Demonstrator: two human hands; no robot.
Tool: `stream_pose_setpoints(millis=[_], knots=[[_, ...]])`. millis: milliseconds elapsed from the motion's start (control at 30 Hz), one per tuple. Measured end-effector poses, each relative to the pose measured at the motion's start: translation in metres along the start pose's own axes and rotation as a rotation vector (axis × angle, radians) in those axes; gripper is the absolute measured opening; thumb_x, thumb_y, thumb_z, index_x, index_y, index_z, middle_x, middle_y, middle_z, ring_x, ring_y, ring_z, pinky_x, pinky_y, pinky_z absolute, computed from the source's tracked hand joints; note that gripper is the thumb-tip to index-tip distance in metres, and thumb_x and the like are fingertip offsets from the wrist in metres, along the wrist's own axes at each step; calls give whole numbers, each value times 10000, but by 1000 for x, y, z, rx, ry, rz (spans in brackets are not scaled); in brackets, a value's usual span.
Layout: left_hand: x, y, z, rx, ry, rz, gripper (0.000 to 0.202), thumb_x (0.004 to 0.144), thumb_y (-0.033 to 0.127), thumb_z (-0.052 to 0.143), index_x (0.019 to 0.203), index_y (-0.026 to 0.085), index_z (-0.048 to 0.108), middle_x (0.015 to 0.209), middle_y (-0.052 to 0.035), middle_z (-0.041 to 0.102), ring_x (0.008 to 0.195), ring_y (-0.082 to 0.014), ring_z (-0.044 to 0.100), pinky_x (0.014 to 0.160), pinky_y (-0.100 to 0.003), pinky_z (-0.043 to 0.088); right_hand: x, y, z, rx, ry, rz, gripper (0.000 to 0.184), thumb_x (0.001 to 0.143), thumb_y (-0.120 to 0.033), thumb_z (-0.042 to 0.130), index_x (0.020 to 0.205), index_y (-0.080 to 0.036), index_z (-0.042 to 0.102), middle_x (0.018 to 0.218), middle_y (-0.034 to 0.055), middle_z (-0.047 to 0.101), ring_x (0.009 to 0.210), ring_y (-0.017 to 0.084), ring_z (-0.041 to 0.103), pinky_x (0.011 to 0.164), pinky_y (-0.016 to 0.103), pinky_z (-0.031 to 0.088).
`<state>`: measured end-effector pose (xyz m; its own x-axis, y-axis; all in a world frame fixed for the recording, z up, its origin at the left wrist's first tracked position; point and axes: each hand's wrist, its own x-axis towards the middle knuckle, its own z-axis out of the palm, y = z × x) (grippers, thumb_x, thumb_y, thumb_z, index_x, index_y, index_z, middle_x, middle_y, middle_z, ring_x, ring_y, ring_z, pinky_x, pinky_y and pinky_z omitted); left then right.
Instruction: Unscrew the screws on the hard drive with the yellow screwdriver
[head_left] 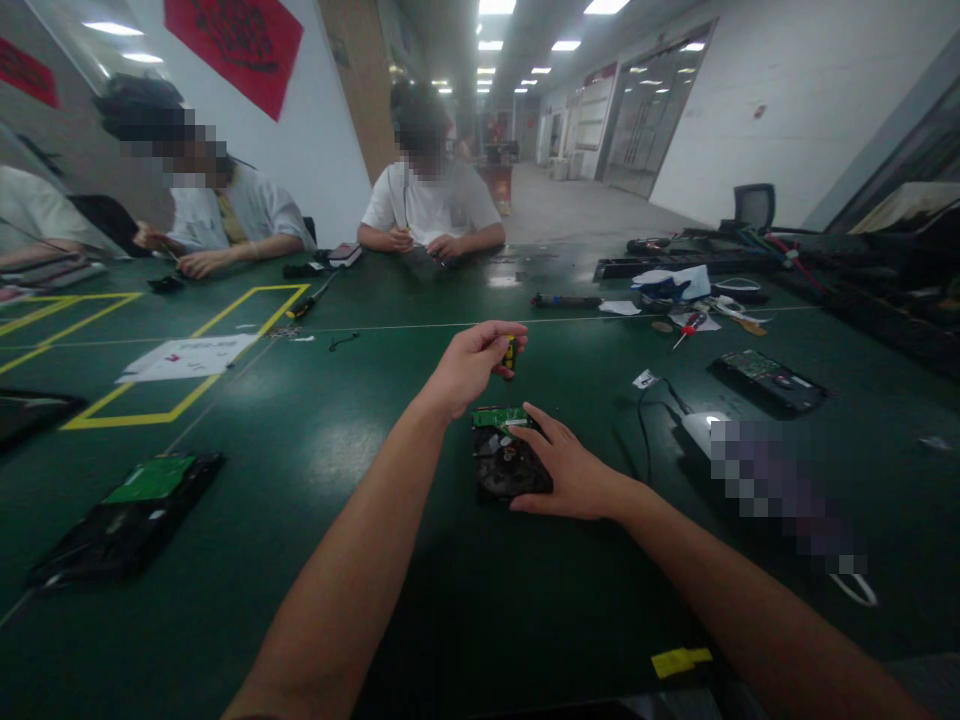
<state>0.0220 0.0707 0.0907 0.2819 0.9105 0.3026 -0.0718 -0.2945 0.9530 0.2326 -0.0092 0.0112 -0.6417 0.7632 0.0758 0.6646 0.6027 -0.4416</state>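
Note:
A hard drive [499, 468] lies on the green table in front of me, its green circuit board [491, 416] at the far end. My left hand [474, 365] is closed around the yellow and black handle of a screwdriver [510, 358], held upright above the board. The screwdriver's thin shaft points down; whether its tip touches a screw is too small to tell. My right hand [566, 465] rests on the drive's right side, thumb at the near edge and fingers over the board's edge, gripping it.
Another drive with a green board [154, 480] lies at left, and a further one [772, 380] at right. Near my right arm are a pixelated device [780, 490] and a cable. A red screwdriver [691, 325] and a yellow one [300, 307] lie farther off. Co-workers sit across the table.

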Motion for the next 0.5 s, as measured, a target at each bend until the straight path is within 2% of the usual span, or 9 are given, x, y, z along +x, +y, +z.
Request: stream_pose_setpoints(millis=[133, 333, 500], knots=[[-1, 3, 1, 32, -16, 7, 209, 917, 288, 674, 1087, 179, 730, 1016, -79, 710, 860, -155, 636, 653, -250, 524, 0, -1, 0, 3, 7, -1, 1033, 753, -763, 711, 1557, -224, 353, 1700, 215, 104, 1561, 427, 160, 1226, 606, 238], [-1, 2, -2, 123, 15, 55, 172, 839, 231, 751, 1006, 191, 754, 936, -51, 693, 769, -132, 593, 628, -243, 501, -1, 0, 0, 9, 5, -1, 1032, 749, -771, 709, 1554, -229, 358, 1699, 207, 119, 1561, 418, 167, 1228, 604, 232], [-1, -1, -3, 101, 14, 41, 261, 876, 211, 703, 1136, 204, 727, 999, -67, 705, 844, -151, 625, 646, -247, 510, -1, -1, -1, 17, 5, -1, 1018, 751, -766, 711, 1546, -229, 371, 1699, 206, 115, 1558, 424, 172, 1220, 610, 243]])
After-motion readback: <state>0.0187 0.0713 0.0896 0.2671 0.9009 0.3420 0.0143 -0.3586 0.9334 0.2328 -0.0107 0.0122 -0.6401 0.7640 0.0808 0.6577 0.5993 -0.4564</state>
